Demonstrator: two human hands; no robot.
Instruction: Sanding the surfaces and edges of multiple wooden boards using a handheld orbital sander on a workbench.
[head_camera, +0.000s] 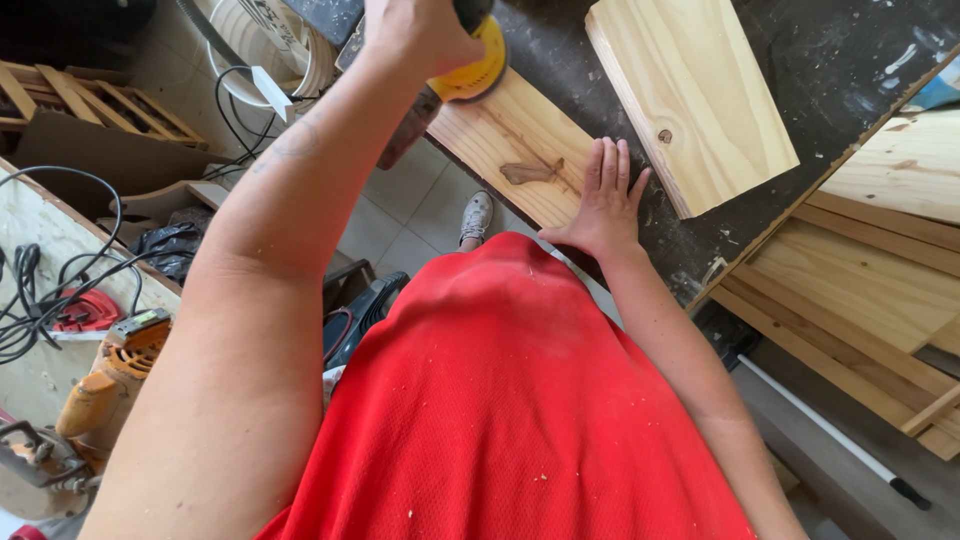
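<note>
Our left hand (415, 35) grips, fingers wrapped, what seems a yellow round sander (472, 62) on the pale knotted pine board (520, 150) overhanging the dark bench's (800, 60) near edge. Our right hand (603, 195) presses flat on that board, fingers together.

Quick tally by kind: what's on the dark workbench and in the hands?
Pale pine boards on the dark workbench: 2, one under the hands, one loose alongside
Yellow round-pad sanders: 1, gripped by left hand
Hands: 2, right hand flat on board
Total: 5

Pale smooth pine board (520, 150), glossy yellow plastic sander (472, 70), dusty matt dark workbench (800, 60), red mesh-knit cloth shirt (520, 400)
</note>
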